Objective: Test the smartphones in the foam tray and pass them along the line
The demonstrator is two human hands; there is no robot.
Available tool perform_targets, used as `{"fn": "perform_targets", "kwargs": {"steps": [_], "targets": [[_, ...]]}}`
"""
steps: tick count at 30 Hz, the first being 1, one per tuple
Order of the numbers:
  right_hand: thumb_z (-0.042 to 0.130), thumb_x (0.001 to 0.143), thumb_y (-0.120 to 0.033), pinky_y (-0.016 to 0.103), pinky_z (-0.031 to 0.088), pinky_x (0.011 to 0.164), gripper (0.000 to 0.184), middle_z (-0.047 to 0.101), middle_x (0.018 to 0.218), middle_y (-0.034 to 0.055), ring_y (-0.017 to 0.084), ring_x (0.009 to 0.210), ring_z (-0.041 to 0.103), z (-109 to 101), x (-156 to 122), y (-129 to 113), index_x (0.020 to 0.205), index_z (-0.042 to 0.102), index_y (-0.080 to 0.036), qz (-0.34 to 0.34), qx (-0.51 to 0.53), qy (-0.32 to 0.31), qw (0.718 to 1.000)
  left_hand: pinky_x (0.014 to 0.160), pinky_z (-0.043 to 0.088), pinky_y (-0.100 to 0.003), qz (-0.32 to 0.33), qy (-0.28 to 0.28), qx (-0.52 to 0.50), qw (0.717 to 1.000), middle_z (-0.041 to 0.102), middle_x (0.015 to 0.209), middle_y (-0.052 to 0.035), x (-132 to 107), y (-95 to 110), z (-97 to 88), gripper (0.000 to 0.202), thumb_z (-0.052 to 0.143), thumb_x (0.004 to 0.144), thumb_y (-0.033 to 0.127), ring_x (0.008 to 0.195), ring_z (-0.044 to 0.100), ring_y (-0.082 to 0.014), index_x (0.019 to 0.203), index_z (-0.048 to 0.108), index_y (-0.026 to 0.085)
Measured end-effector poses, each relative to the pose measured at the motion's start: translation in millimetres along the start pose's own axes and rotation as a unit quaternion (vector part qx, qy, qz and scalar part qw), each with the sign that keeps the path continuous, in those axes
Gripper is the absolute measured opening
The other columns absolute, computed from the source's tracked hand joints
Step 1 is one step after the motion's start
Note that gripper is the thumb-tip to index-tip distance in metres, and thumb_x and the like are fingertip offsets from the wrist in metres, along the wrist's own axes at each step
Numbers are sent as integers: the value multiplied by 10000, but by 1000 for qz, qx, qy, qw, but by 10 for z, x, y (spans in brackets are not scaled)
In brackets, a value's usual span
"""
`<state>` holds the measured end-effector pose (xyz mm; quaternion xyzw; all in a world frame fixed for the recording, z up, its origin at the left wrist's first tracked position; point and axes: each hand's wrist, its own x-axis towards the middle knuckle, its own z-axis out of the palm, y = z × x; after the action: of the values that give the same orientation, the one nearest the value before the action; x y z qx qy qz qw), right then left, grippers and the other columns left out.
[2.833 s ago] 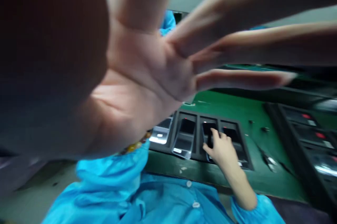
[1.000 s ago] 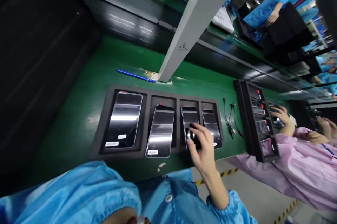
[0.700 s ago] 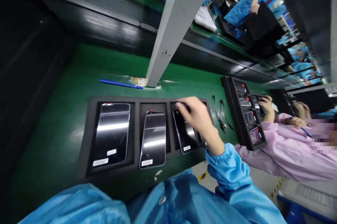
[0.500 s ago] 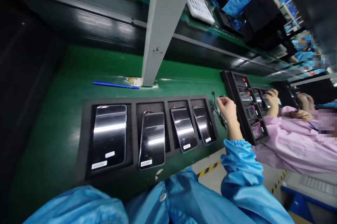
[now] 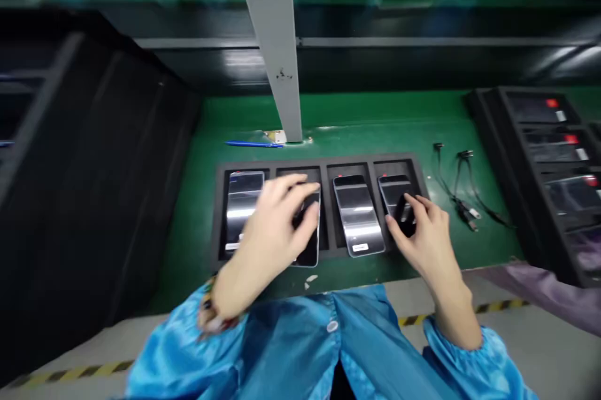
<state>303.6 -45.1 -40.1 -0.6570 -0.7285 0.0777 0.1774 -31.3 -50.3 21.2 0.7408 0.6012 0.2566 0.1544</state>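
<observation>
A black foam tray (image 5: 218, 212) holds several smartphones in separate slots. My left hand (image 5: 277, 218) is over the second phone (image 5: 308, 253), its thumb and fingers apart and curved above the screen; whether the fingertips touch it is unclear. The leftmost phone (image 5: 244, 200) is partly covered by this hand. The third phone (image 5: 359, 215) lies tilted in its slot, fully visible. At the rightmost phone (image 5: 393, 190), my right hand (image 5: 425, 234) is open, thumb and fingers apart over its lower part. That hand hides the phone's lower right.
Black cables (image 5: 462, 200) lie right of the tray, near stacked foam trays (image 5: 498, 156) with more phones. A blue pen (image 5: 253, 144) rests behind the tray, by a grey post (image 5: 277, 43). Tall black foam (image 5: 126, 174) stands at left. A neighbour's pink sleeve (image 5: 530, 284) shows at right.
My view has turned left. My left hand has come into view over the second phone. My right hand has moved from beside the cables to the rightmost phone.
</observation>
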Motion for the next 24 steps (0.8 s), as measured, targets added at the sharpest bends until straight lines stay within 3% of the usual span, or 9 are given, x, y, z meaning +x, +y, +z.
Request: {"fn": "perform_targets", "kwargs": {"steps": [3, 8, 14, 18, 21, 24], "targets": [[605, 1020, -673, 680, 481, 1140, 739, 629, 1405, 272, 460, 1339, 589, 46, 41, 4, 1534, 623, -142, 11, 8, 15, 1000, 1210, 560, -556, -43, -55, 78, 995, 584, 1606, -184, -75, 60, 239, 465, 696, 1025, 278, 1500, 539, -380, 1484, 683, 207], [584, 972, -801, 686, 508, 1075, 849, 687, 1246, 248, 461, 1206, 623, -19, 55, -25, 1505, 645, -142, 34, 23, 12, 999, 1142, 587, -606, -122, -40, 165, 978, 547, 1656, -182, -61, 249, 515, 461, 677, 1022, 264, 1478, 539, -426, 1480, 715, 230], [571, 923, -890, 737, 541, 1010, 919, 677, 1188, 256, 518, 1169, 619, -17, 31, -8, 1467, 701, -162, 61, 22, 23, 998, 1033, 667, -466, -151, -9, 190, 970, 616, 1568, -148, -37, 362, 589, 439, 644, 1015, 218, 1408, 596, -347, 1440, 749, 248], [559, 992, -815, 741, 534, 1048, 845, 676, 1292, 269, 513, 1215, 626, -29, -9, -68, 1488, 674, -140, 39, 32, 40, 998, 867, 693, -427, -163, 2, 186, 969, 651, 1502, -121, -52, 346, 597, 439, 641, 1010, 216, 1353, 614, -331, 1432, 749, 270], [572, 1073, -649, 686, 518, 1125, 652, 646, 1439, 240, 459, 1326, 611, -35, -69, -294, 1518, 629, -175, -27, 75, 48, 996, 773, 686, -433, -175, 13, 188, 966, 650, 1470, -145, -40, 313, 544, 423, 690, 1000, 259, 1318, 613, -361, 1419, 749, 254], [595, 1090, -601, 628, 559, 1074, 613, 629, 1443, 239, 431, 1310, 603, 13, -128, -625, 1534, 598, -177, -87, 70, -1, 994, 929, 685, -514, -156, 36, 182, 970, 628, 1478, -182, -30, 251, 484, 436, 739, 991, 298, 1353, 580, -401, 1416, 735, 204]]}}
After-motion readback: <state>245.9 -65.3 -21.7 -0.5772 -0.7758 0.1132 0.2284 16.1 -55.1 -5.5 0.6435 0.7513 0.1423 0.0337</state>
